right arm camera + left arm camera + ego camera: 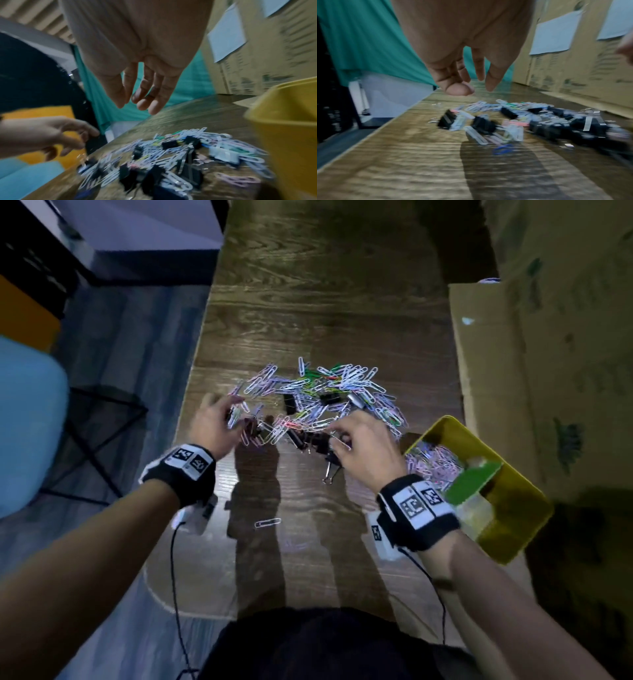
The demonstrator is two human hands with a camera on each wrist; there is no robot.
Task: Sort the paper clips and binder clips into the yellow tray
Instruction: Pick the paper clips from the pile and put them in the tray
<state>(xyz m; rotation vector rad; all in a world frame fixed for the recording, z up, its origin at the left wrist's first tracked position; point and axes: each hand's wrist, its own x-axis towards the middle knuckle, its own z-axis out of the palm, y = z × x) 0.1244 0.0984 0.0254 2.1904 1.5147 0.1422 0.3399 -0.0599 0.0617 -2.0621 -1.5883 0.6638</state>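
A heap of white and coloured paper clips point(325, 395) lies mid-table, with black binder clips point(308, 440) mixed in along its near side. The yellow tray point(507, 542) sits at the right and holds paper clips point(435, 463) and a green item point(476, 481). My left hand point(227, 412) hovers over the heap's left edge; in the left wrist view the hand point(475, 88) hangs relaxed and holds nothing above the clips point(513, 121). My right hand point(339, 436) is over the binder clips. In the right wrist view its fingers point(150, 108) are loose and empty beside the tray point(283, 128).
One stray paper clip point(267, 522) lies on the wooden table near me. Cardboard boxes point(489, 371) line the right side behind the tray. The table's left edge drops to the floor, where a light blue chair point(27, 422) stands.
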